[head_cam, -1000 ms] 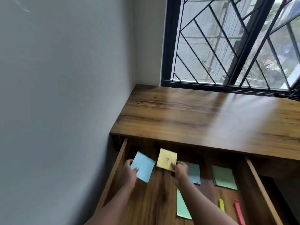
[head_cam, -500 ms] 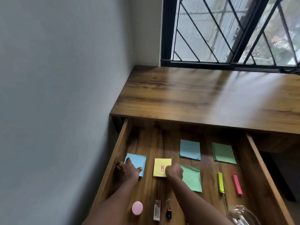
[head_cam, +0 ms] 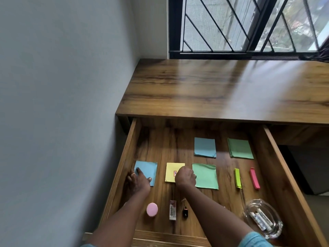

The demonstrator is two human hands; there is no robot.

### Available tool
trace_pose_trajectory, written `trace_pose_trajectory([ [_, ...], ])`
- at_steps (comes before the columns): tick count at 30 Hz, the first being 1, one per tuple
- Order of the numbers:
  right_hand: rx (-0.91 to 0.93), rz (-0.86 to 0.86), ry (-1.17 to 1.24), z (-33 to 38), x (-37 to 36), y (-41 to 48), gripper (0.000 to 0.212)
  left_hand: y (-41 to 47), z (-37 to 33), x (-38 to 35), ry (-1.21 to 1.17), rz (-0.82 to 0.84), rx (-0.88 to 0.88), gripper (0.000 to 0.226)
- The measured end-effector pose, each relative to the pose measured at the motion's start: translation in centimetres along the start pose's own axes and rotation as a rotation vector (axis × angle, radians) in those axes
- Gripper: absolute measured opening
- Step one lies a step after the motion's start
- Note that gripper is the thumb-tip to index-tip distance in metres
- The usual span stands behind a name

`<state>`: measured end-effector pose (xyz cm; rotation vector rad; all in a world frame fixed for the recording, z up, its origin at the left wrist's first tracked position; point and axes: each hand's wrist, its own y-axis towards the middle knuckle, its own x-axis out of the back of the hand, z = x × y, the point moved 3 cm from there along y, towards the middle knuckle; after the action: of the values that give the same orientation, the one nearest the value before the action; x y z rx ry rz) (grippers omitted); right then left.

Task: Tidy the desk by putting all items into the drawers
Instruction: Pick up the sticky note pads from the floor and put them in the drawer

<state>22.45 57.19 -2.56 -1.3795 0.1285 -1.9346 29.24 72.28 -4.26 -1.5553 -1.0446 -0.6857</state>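
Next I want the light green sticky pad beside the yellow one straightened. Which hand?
Right. The right hand sits beside the light green pad; the left hand rests on the blue pad, farther off.

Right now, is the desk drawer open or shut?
Open. The drawer is pulled out from under the desk; a pink strip lies inside.

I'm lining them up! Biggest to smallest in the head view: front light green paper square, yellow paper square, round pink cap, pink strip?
1. Light green paper square
2. Yellow paper square
3. Round pink cap and pink strip look alike; the cap is nearer, so unsure.
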Motion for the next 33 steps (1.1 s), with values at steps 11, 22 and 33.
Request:
trace_pose_trajectory([
  [11, 0.036, -0.017, -0.067, 1.0, -0.4, 0.1, 0.026, 1.2, -0.5, -0.1, -0.004, -0.02, -0.001, 0.077],
  [22, 0.001, -0.027, -0.035, 1.2, -0.2, -0.3, 0.034, 1.5, -0.8, -0.1, -0.073, -0.025, -0.006, 0.073],
  [33, 0.13, -0.156, -0.074, -1.4, 1.6, -4.3, 0.027, -3.2, -0.8, 0.3, -0.024, -0.142, -0.133, 0.058],
])
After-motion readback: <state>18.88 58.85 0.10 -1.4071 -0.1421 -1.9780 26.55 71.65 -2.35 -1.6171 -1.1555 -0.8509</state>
